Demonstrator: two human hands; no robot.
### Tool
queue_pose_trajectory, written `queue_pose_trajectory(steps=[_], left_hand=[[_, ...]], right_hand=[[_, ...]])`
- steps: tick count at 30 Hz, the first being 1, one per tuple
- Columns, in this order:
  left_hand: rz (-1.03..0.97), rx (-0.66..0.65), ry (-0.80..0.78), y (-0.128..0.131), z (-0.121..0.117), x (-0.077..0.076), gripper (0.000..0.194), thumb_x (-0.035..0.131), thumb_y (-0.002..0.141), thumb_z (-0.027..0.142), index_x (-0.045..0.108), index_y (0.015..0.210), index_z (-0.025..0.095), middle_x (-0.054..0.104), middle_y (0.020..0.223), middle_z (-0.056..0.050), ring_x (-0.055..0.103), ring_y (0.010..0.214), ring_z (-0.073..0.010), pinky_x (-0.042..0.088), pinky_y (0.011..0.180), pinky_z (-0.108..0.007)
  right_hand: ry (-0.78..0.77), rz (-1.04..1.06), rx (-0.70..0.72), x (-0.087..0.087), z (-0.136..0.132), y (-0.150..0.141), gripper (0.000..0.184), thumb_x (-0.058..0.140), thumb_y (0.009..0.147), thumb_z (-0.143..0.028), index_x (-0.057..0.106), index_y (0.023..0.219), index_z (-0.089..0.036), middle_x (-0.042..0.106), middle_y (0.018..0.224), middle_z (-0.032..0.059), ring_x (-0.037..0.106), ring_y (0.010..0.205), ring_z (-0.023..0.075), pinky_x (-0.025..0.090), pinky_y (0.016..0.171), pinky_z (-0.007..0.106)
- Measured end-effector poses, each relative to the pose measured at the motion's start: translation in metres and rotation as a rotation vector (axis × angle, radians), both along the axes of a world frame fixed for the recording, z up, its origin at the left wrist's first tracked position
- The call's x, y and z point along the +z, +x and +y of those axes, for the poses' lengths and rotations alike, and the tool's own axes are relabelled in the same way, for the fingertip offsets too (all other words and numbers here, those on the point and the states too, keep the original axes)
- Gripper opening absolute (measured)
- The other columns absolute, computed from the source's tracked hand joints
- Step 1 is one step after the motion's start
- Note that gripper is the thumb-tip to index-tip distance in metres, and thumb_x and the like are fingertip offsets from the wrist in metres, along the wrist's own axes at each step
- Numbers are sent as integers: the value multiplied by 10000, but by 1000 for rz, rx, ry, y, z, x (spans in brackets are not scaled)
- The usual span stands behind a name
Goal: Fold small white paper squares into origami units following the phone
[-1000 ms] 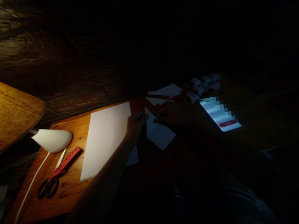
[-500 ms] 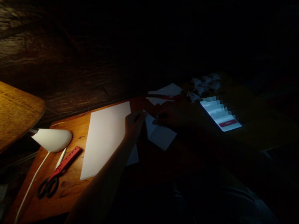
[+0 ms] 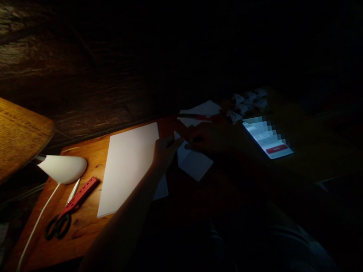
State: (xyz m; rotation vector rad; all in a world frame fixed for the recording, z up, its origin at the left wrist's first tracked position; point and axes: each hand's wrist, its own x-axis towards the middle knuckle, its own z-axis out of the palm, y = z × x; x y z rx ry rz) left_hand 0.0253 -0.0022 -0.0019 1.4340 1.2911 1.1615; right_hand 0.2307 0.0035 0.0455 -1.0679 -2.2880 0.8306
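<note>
A small folded white paper [image 3: 195, 166] lies on the wooden table between my hands, its pointed end away from me and a crease across it. My left hand [image 3: 165, 150] is closed at the paper's upper left edge, thumb reaching over it. On the upper right edge, my right hand [image 3: 208, 138] presses with closed fingers; most of this hand is lost in shadow. A larger stack of white paper [image 3: 131, 168] lies just left, partly beneath my left forearm.
Scissors [image 3: 58, 225] lie beside a red perforated strip [image 3: 81, 194] at left, near a lamp's white base [image 3: 64, 168]. A lit phone [image 3: 269, 139] lies right. Behind are paper pieces [image 3: 211, 107], a dark-and-red pen-like object [image 3: 194, 116] and several small folded papers [image 3: 248, 103].
My left hand shifted slightly left to the paper's tip, then came back right with its thumb over the edge. The folded paper shifted slightly; my right hand stayed nearly still.
</note>
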Motion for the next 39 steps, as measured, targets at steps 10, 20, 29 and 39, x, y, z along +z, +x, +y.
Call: queue_pose_trajectory(steps=[10, 20, 29, 39], left_hand=[[83, -28, 39, 1, 0, 2, 426, 714, 740, 518, 532, 575, 170, 466, 541, 29, 426, 532, -101, 288, 485, -228], [118, -36, 50, 3, -3, 9, 495, 665, 758, 587, 472, 557, 177, 381, 531, 44, 340, 524, -87, 223, 471, -227], [33, 3, 33, 5, -5, 8, 485, 676, 756, 574, 472, 567, 176, 401, 549, 41, 353, 539, -88, 243, 480, -224], [97, -41, 83, 4, -4, 9, 440, 622, 798, 537, 502, 583, 172, 377, 547, 41, 347, 536, -91, 238, 489, -234]], right_hand=[[21, -159, 17, 9, -2, -1, 302, 633, 912, -414, 676, 763, -155, 661, 758, 24, 522, 681, 127, 300, 620, 251], [11, -58, -49, 4, -2, -2, 266, 632, 903, -373, 658, 743, -162, 652, 763, 25, 509, 662, 127, 297, 614, 266], [-9, 99, -4, 0, -1, -2, 284, 637, 880, -376, 579, 687, -176, 611, 759, 21, 478, 663, 125, 304, 606, 265], [-119, 227, -36, -10, 1, -3, 378, 608, 865, -499, 535, 662, -189, 558, 685, 13, 454, 623, 120, 320, 572, 255]])
